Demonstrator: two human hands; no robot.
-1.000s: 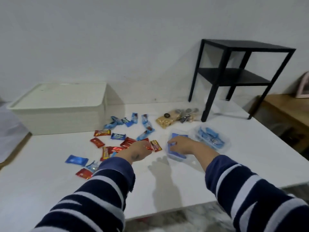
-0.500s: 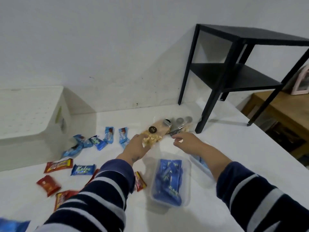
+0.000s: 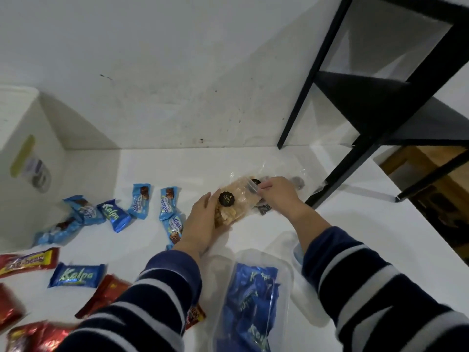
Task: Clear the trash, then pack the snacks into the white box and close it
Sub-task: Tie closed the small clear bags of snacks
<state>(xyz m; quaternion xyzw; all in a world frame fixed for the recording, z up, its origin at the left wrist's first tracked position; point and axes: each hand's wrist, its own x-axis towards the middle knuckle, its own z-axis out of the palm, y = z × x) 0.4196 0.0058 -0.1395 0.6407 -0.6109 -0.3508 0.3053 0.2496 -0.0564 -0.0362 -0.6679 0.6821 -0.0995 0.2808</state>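
Near the black shelf leg, left hand (image 3: pixel 203 224) grasps cracker bag (image 3: pixel 234 203) on worktop (image 3: pixel 380 250); right hand (image 3: pixel 279 194) fingers pinch its top edge; risk: film tears, contents spill.

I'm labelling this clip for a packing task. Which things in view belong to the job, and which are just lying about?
Part of the job:
- cracker bag, held by left hand and right hand
- white box
- clear tub of blue wrappers
- loose blue snacks
- red snacks

Just lying about:
- black shelf
- wooden furniture
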